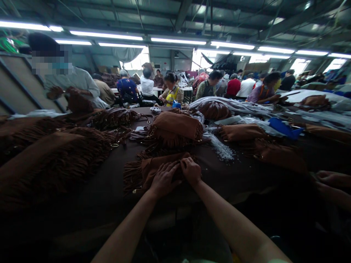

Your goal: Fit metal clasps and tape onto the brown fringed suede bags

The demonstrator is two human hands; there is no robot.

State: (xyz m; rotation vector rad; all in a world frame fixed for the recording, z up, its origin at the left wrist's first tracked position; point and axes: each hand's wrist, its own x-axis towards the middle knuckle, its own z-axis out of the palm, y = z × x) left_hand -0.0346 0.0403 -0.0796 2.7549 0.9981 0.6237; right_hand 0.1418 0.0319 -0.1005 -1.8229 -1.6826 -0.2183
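Several fringed suede bags lie at left, their rings and fringes already on. The left hand, fingers spread, and the right hand, fingers curled, press a fringed brown bag on the bench; any pinch is hidden. Far right, a co-worker's hand sits in shadow.

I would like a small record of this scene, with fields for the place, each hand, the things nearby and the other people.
Place: large workshop under long ceiling lights
Left hand: on a fringed brown suede bag
Right hand: on the same bag, beside the left hand
Surface: dark brown covered table
Nearby: another fringed suede bag; scattered small clear pieces
Other people: a co-worker's hands at the right edge; many workers seated further back
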